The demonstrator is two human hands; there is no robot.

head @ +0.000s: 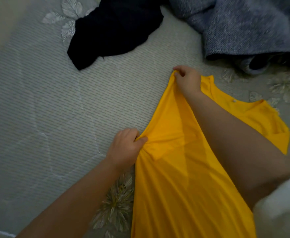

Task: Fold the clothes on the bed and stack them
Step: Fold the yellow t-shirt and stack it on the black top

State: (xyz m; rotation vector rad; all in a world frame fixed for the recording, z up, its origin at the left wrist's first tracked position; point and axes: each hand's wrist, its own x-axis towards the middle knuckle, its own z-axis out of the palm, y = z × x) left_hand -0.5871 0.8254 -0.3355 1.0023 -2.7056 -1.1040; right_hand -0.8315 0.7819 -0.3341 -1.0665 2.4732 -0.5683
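**Q:** Figure: folding in progress. Where is the garment, and what is each grip doing?

**A:** The yellow shirt [183, 169] lies on the bed [55, 117], right of centre. My right hand [188, 79] pinches its upper edge near the shoulder; my left hand [125, 148] pinches the same side edge lower down. Both grips are closed on cloth.

**Q:** How is this step done well?

**A:** In my judgement, keep the edge taut between the two pinches, carry it across in one line parallel to the far side, then lay it flat so the sleeve tucks in without creases.

**Q:** Count the items.

**A:** One yellow shirt in hand; one dark garment [113, 31] and one blue-grey knitted piece [243, 26] lie crumpled farther up the bed, unfolded. No stack is visible yet.
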